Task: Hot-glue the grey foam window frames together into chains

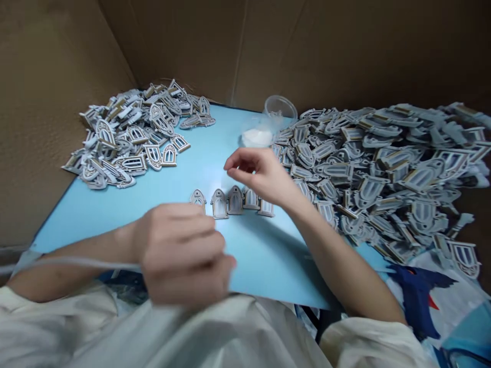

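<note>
My left hand (pixel 182 253) is blurred and curled low on the light blue board (pixel 115 214), just below a row of several small arched window-shaped pieces (pixel 232 202). These grey-and-tan pieces stand close together in a line. My right hand (pixel 261 174) hovers above the row's right end, its fingertips curled and nothing visible in them. A heap of the same pieces (pixel 134 133) lies at the board's far left, and a larger heap (pixel 376 174) spreads across the right.
Brown cardboard walls (pixel 49 102) surround the board. A clear plastic cup (pixel 280 110) and a white substance in clear plastic (pixel 257 137) sit at the far edge. A thin white cord (pixel 69 263) crosses my left forearm. Bird-printed cloth (pixel 416 301) lies at lower right.
</note>
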`<state>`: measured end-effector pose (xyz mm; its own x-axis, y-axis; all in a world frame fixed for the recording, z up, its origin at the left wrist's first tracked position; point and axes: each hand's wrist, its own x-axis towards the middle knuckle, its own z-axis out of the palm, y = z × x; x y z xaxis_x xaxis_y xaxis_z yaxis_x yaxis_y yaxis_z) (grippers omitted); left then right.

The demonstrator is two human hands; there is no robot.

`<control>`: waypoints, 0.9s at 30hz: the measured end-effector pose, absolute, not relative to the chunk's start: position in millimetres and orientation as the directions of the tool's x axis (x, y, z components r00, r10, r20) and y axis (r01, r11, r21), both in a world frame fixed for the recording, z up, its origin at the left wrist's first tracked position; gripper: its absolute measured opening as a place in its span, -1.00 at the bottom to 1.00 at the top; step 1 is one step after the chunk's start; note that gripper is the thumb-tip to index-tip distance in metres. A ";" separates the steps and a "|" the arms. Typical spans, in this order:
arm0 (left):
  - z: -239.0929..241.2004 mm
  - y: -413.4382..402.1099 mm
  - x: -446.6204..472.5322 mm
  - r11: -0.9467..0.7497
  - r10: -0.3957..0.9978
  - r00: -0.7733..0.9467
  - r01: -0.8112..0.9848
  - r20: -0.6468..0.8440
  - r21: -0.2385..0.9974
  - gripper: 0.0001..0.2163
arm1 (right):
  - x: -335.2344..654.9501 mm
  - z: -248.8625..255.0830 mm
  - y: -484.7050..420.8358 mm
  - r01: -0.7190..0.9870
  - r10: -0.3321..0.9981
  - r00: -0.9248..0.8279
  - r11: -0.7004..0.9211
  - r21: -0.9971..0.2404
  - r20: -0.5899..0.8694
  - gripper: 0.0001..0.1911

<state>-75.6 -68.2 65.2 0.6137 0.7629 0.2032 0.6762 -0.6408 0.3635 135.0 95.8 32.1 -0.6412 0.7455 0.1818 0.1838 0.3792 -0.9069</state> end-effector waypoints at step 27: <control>0.4 9.5 -135.5 -0.400 0.862 0.466 0.867 -0.200 0.299 -0.43 | 88.3 -23.6 50.0 0.326 0.622 -0.781 0.489 -0.809 0.061 -0.81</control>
